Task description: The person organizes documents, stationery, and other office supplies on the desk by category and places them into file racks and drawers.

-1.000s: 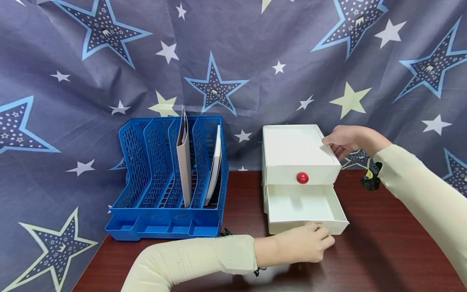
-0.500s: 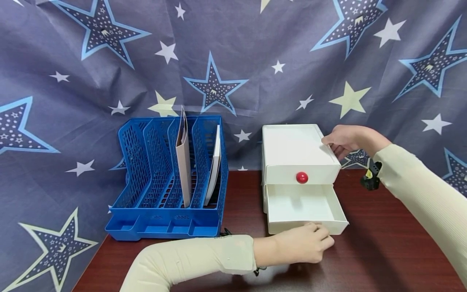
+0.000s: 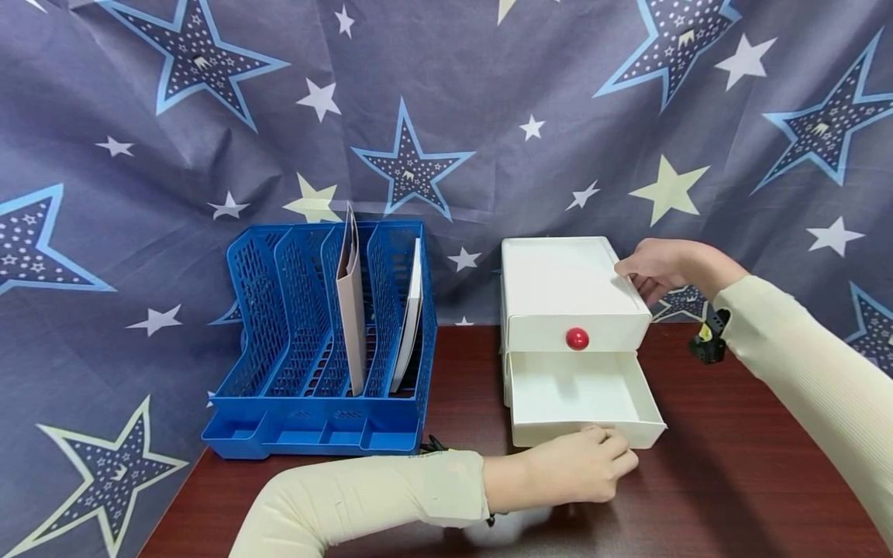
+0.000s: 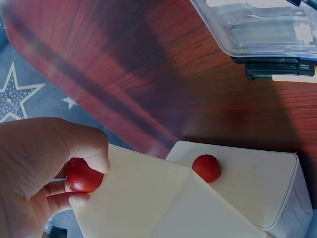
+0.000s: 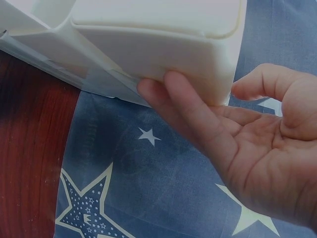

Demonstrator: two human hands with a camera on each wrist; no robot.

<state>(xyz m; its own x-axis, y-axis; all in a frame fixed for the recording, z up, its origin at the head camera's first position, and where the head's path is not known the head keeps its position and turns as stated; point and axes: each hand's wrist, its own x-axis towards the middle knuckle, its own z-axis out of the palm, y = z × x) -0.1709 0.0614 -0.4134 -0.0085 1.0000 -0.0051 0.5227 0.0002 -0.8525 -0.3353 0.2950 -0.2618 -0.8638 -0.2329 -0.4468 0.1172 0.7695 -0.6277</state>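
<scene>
Lower drawer (image 3: 642, 434) stands out under upper drawer (image 3: 540, 335) of white cab (image 3: 561, 279), L hand (image 3: 575, 465) pinching its red knob (image 4: 85, 174), R hand (image 3: 658, 265) fingers extended agst cab side; looks light, stiff thin plastic, prob slick, so best taken by knob w/ cab braced.

The person wears 2 cream sleeves (image 3: 809, 364) and black wrist gear (image 3: 708, 342).
</scene>
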